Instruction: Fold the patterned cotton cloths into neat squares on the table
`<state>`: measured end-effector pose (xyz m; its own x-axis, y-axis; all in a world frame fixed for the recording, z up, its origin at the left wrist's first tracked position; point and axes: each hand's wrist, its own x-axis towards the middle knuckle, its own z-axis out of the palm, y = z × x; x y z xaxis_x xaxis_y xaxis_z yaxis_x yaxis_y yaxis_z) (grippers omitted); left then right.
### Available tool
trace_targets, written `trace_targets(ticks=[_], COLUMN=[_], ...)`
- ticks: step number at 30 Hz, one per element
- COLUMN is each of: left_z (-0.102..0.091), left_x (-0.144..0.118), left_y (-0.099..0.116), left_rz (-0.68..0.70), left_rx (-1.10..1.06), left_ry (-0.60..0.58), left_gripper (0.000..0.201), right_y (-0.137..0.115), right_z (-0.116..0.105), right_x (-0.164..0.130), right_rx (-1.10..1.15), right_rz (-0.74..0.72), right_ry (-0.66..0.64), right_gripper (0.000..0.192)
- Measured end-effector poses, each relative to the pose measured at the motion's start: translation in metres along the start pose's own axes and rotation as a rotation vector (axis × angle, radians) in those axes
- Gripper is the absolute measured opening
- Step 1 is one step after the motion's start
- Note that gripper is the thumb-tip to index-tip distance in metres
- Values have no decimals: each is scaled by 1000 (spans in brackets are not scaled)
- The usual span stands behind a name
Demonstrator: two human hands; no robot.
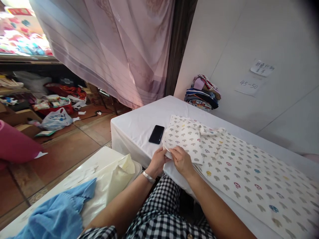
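Observation:
A white fabric with a mushroom print (234, 159) lies along the white-covered table, its near end bunched and folded toward me. My left hand (157, 161) pinches the edge of this fabric, with a silver bracelet at the wrist. Close beside it, my right hand (181, 161) grips the same edge between thumb and fingers. Both hands meet at the table's front edge, and the fingertips are partly hidden by each other and by the cloth. A black smartphone (157, 134) rests flat just beyond my left hand.
A stack of folded cloths (202, 93) stands by the wall. At lower left, a white table (99, 159) bears a blue cloth (59, 210) and a cream plastic bag (112, 186). Bags and a red basket (56, 108) sit on the tiled floor, below a pink curtain (119, 43).

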<state>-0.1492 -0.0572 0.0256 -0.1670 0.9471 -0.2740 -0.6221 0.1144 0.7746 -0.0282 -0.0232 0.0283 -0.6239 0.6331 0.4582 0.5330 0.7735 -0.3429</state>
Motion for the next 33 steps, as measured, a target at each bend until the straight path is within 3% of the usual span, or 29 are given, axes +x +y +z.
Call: trace_targets(ticks=[10,16,27,30,33], left_z=[-2,-2,1,0,2], left_x=[-1,-1,7,17,35], left_y=[8,5,0,7,27], left_rz=[-6,-23,-32,-29,-3], left_rx=[3,-34,-47,-28,25], left_ry=[29,-2,48,54,64], left_gripper=[11,29,17,12,11], right_y=[-3,-9,-14,-12,-1], right_z=[1,2,3,-3,-16], right_x=[-3,-1,-5,-10,-22], right_rx=[-47,-53,49,100,118], right_rz=[-26,-52,-81,-124,-124], right_ry=[2,-8,-18,-1,91], right_gripper=[32,30,28,32,35])
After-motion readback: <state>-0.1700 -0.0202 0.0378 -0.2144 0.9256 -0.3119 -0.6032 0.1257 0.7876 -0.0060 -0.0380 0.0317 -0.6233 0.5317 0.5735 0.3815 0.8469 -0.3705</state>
